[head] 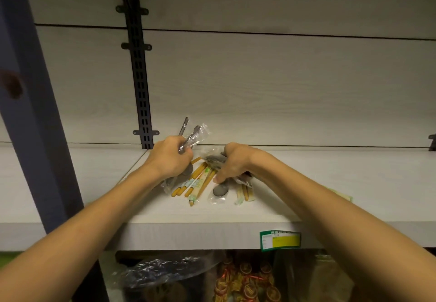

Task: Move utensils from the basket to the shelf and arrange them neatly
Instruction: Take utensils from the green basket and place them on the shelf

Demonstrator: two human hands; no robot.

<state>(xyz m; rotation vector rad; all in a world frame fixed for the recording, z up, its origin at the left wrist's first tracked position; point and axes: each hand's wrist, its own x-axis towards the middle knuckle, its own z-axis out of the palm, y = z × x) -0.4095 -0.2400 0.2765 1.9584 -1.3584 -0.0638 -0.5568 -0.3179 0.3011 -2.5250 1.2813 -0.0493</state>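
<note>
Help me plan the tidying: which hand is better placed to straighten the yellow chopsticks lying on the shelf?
Probably the right hand: its fingertips reach down beside the yellow chopsticks, though it grips a wrapped spoon. The left hand holds wrapped metal utensils raised upright.

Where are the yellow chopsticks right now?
In the head view, the yellow chopsticks lie on the shelf, between the left hand and right hand.
</note>
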